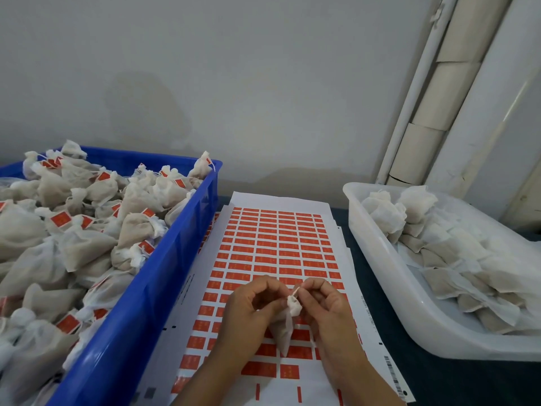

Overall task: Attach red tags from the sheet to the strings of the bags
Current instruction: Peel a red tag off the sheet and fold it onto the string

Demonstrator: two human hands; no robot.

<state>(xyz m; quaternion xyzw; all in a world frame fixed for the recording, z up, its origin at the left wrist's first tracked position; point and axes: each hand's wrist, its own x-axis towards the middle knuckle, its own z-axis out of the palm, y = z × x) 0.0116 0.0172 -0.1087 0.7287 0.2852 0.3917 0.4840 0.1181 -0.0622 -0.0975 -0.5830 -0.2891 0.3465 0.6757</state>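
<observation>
Blue crate (pixel 164 276), left: heaped w/ tagged bags (pixel 87 244), red tags on strings. White tub (pixel 389 276), right: untagged bags (pixel 456 259), piled. Tag sheet (pixel 272 247) flat on dark tabletop (pixel 439 376) btwn containers. Over sheet: left hand (pixel 248 312) grips one small bag (pixel 285 326) at neck; right hand (pixel 328 312) pinches its string (pixel 296 290) just above knot. Both hands' fingers curled.
</observation>
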